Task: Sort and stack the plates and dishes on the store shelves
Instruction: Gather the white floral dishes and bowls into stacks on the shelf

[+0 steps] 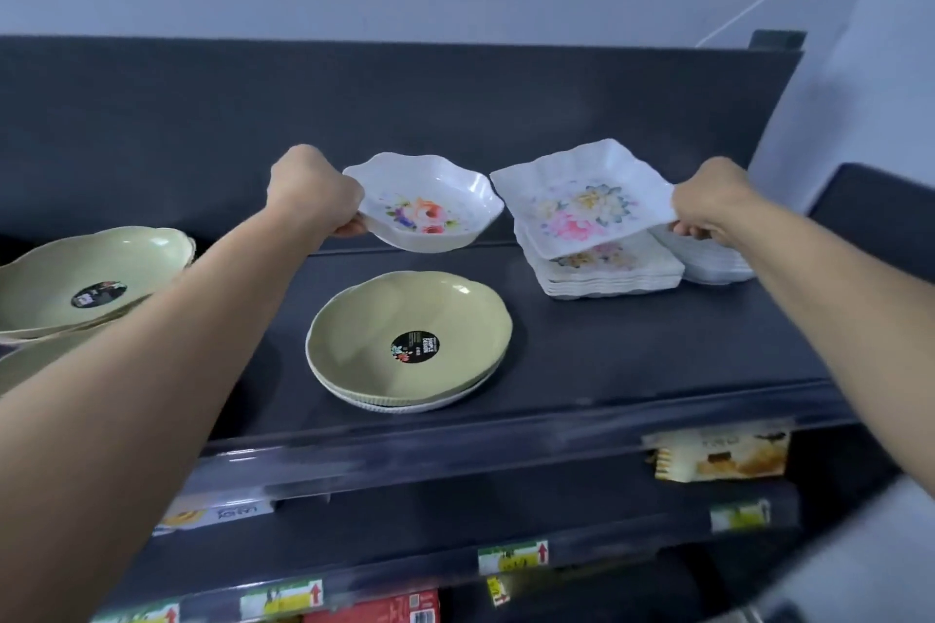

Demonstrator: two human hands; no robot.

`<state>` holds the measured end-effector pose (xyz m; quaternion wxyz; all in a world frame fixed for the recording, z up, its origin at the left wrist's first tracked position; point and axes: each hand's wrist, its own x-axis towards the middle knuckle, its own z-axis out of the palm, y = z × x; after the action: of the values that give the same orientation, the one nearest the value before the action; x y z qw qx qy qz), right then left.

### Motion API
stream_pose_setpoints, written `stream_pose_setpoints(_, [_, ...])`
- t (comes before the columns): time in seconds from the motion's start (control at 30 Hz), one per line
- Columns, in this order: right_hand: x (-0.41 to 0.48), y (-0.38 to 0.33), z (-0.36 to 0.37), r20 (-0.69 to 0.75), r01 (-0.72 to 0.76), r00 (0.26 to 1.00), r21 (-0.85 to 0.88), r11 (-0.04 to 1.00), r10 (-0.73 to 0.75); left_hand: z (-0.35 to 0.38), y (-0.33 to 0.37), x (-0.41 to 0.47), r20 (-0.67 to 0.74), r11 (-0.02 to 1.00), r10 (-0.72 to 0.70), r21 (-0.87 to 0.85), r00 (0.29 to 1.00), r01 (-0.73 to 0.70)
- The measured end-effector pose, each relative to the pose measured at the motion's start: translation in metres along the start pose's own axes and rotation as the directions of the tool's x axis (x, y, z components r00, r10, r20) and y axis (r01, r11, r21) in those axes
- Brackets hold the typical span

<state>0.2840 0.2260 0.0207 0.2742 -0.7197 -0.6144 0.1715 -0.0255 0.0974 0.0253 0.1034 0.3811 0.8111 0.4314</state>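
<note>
Sorting looks partway: square stack and green pile sit on the shelf, while left hand grips a bowl and right hand a tilted square plate aloft, both unplaced.

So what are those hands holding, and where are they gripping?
The left hand holds a round floral bowl by its left rim. The right hand holds a square floral plate by its right edge, tilted above the stack of square plates.
</note>
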Motion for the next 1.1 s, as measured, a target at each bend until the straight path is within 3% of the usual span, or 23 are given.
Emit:
stream_pose_setpoints(0.4, [0.031,0.030,0.020,0.094,-0.050,0.994,0.040,0.998,0.046,0.039,0.028,-0.008,-0.019,0.999,-0.008,-0.036,1.000,0.008])
stream_pose_setpoints(0.57, [0.039,0.046,0.028,0.131,0.025,0.991,-0.133,0.991,-0.007,0.058,0.039,-0.013,0.018,0.999,-0.021,-0.048,1.000,0.022])
stream_pose_setpoints(0.67, [0.047,0.051,0.018,0.089,0.098,0.993,-0.268,0.958,-0.076,0.075,0.053,-0.017,0.055,0.998,-0.007,-0.057,0.998,0.011])
stream_pose_setpoints(0.87, [0.081,0.046,-0.026,-0.074,0.201,0.972,-0.216,0.955,-0.222,0.127,0.094,-0.021,0.133,0.993,0.056,-0.111,0.990,-0.042])
stream_pose_setpoints(1.1, [0.108,0.058,-0.079,-0.143,0.278,0.936,-0.254,0.926,-0.321,0.194,0.159,-0.033,0.273,0.979,0.124,-0.192,0.954,-0.072])
